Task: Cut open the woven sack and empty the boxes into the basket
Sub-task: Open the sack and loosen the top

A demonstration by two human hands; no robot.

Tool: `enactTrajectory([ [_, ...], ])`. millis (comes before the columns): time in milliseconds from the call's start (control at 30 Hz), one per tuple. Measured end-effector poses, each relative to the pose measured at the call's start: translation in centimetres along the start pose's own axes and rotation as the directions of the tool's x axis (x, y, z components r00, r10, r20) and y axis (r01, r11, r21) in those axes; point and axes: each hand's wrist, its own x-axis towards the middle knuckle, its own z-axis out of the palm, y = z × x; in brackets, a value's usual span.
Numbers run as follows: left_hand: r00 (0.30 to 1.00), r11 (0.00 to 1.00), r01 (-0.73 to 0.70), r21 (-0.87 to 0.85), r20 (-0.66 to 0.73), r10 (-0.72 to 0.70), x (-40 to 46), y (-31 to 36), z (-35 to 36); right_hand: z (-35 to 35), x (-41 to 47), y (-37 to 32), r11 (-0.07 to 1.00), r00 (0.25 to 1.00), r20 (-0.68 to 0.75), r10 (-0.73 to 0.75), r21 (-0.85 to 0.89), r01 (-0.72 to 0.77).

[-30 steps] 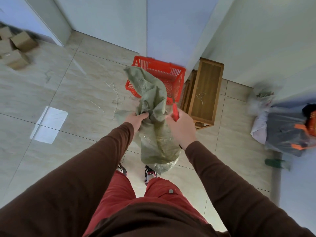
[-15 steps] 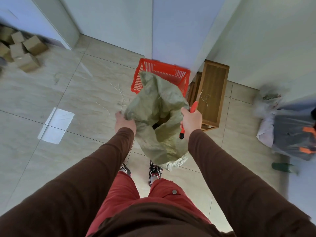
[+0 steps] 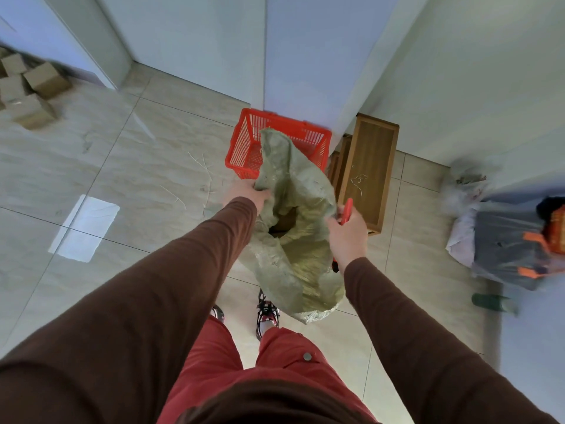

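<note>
A green woven sack (image 3: 293,191) hangs in front of me with its mouth pulled open; something brown shows deep inside it. My left hand (image 3: 250,194) grips the sack's left rim. My right hand (image 3: 347,232) holds the right rim together with a red-handled cutter (image 3: 347,209). A red plastic basket (image 3: 244,142) stands on the floor just beyond the sack, against the wall corner; the sack's top flap hides part of its inside.
A wooden stool (image 3: 370,166) stands right of the basket. Several cardboard boxes (image 3: 33,87) lie at the far left. Bags and a bundle (image 3: 507,240) sit by the right wall, with a green bottle (image 3: 489,301) near them. My feet (image 3: 267,313) are under the sack.
The sack's mouth went from bunched shut between my hands to spread wide open. My hands moved apart, and the view shifted slightly toward the basket.
</note>
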Motion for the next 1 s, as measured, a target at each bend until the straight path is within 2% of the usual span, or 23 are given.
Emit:
enactTrajectory([
  [67,0.999,0.988,-0.026,-0.153,0.014,0.028,-1.1,0.3,0.3,0.0,0.1,-0.7,0.997,0.995,-0.070,-0.067,0.029,0.069],
  [100,0.999,0.979,-0.031,-0.202,0.025,0.037,-1.7,0.2,0.6,0.4,0.2,-1.2,0.993,0.992,-0.060,-0.108,0.032,0.110],
  [200,0.994,0.966,0.002,-0.260,0.102,0.025,-3.1,-1.0,0.9,2.5,0.3,-3.9,0.972,0.968,0.088,-0.234,-0.012,0.236],
  [300,0.991,0.963,0.045,-0.267,0.137,-0.008,-3.3,-3.1,0.9,4.2,1.5,-5.3,0.961,0.951,0.218,-0.217,-0.120,0.247],
  [367,0.994,0.976,0.035,-0.214,0.108,-0.012,-3.6,-3.9,0.5,4.7,2.6,-5.6,0.981,0.964,0.237,-0.124,-0.115,0.154],
  [433,0.998,0.993,-0.047,-0.106,0.046,0.052,-3.8,-4.1,-0.1,4.6,2.9,-5.7,0.993,0.967,0.245,-0.064,-0.085,0.087],
  [533,0.980,0.989,-0.146,-0.029,0.134,0.148,-4.3,-2.1,-0.3,4.6,2.2,-6.3,0.997,0.942,0.327,-0.070,-0.007,0.076],
  [600,0.970,0.992,-0.124,-0.011,0.210,0.124,-3.7,-0.7,0.3,4.6,1.7,-6.8,0.995,0.925,0.368,-0.095,0.040,0.086],
  [667,0.978,0.998,-0.063,0.028,0.202,0.056,-2.8,-0.2,0.8,4.5,1.6,-7.3,0.990,0.912,0.385,-0.141,0.046,0.133],
  [767,0.988,0.992,-0.026,-0.121,0.148,0.044,-1.7,-0.9,0.8,3.7,2.9,-7.7,0.985,0.935,0.314,-0.165,0.002,0.173],
  [833,0.980,0.976,-0.060,-0.210,0.174,0.098,-2.0,-0.9,0.9,3.0,3.9,-7.7,0.977,0.955,0.241,-0.173,-0.082,0.198],
  [933,0.970,0.955,-0.070,-0.289,0.203,0.133,-2.4,-0.5,1.3,2.6,4.7,-7.5,0.944,0.957,0.203,-0.206,-0.217,0.250],
  [1000,0.966,0.940,-0.045,-0.338,0.225,0.128,-2.5,-0.1,1.5,2.3,4.3,-7.6,0.934,0.956,0.171,-0.239,-0.229,0.274],
])
